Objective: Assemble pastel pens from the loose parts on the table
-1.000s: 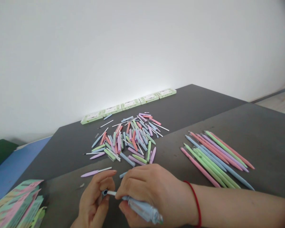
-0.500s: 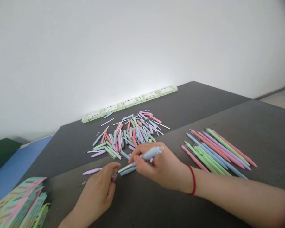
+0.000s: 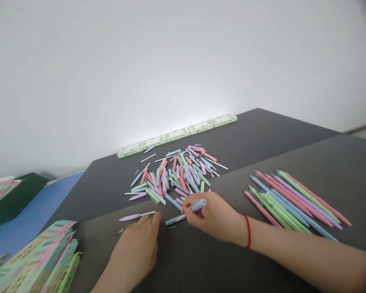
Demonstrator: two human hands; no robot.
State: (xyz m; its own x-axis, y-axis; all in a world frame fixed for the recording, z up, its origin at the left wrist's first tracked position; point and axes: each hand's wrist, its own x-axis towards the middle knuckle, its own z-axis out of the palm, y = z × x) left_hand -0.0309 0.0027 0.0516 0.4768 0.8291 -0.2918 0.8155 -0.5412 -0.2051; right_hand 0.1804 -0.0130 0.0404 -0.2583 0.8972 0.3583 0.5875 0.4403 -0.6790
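Note:
My right hand (image 3: 205, 215) is closed round a light blue pen barrel (image 3: 198, 204) with a clear end, held at a slant. A blue pen piece (image 3: 171, 221) lies on the table just below its fingertips. To its left my left hand (image 3: 138, 246) is palm down, index finger stretched toward the table and the other fingers bent and partly hidden. Its fingertips are close beside the white refill (image 3: 148, 213) that sticks out of a purple pen grip (image 3: 129, 218); whether they touch cannot be made out.
Beyond my hands lies a pile of loose pen parts (image 3: 177, 175). Whole pastel pens (image 3: 293, 199) lie in a row at the right. Flat green boxes (image 3: 178, 134) line the wall. Folded printed cartons (image 3: 45, 260) are stacked at the left, near a dark green box (image 3: 21, 195).
My left hand has left the spot beside the right hand's pen and come down near the purple grip's refill. My right hand keeps its blue barrel. The whole view has shifted slightly.

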